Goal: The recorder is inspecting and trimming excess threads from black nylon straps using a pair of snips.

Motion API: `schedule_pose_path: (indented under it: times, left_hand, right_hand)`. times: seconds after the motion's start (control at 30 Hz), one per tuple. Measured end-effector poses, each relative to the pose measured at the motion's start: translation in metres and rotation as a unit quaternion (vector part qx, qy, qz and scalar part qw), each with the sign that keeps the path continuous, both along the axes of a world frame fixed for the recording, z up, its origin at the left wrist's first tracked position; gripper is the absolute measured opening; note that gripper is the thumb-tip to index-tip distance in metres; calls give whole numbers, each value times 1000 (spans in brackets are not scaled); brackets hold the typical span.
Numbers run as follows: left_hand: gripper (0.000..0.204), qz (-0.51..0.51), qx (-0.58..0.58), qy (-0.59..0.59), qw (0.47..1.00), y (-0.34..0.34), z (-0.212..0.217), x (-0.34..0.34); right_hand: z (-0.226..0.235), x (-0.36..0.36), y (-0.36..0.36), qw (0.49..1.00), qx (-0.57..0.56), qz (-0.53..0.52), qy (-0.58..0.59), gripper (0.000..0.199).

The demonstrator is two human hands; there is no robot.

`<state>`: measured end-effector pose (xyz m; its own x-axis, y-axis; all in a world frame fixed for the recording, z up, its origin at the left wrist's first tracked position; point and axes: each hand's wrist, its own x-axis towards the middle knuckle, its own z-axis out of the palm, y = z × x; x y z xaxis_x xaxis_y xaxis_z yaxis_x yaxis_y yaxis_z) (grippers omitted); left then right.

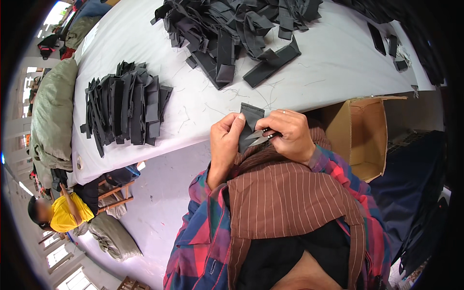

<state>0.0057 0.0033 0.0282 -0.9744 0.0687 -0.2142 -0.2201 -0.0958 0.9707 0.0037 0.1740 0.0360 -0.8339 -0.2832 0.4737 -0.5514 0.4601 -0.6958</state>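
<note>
Between thumb and fingers, my left hand (pixel 225 140) pinches a dark grey fabric strip (pixel 253 114) by its side, just off the table's front edge. My right hand (pixel 292 133) is closed around small thread snips (pixel 261 137), whose pointed blades lie against the strip's lower part. The strip's upper end shows a stitched edge. On the white table, a row of similar strips (pixel 126 104) stands packed together at the left. A loose heap of dark strips (pixel 227 31) lies at the far side, with one strip (pixel 271 63) apart at its near edge.
Loose threads (pixel 193 108) lie scattered on the white table (pixel 333 72). An open cardboard box (pixel 367 130) stands at the right below the table edge. A large greenish sack (pixel 53 113) leans at the table's left end. Beyond the floor at the left sits a person in yellow (pixel 71 212).
</note>
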Motion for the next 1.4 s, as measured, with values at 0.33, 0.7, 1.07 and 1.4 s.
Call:
schedule_pose_path:
  times: [0.33,0.7,1.07,1.4]
  left_hand:
    - [20,-8,-22,-50,999,0,5,0]
    - [20,-17,-93,-51,994,0,8,4]
    - [20,-31,-97,-46,994,-2,9,4]
    - [20,-25,-96,-51,994,-3,10,3]
  right_hand:
    - [12,-3,10,998,39,38,-22,19]
    - [36,-23,28,966,228,-15,124,19]
    - [26,-27,25,967,210,13,143,22]
    - [23,-27,23,969,210,-4,134,13]
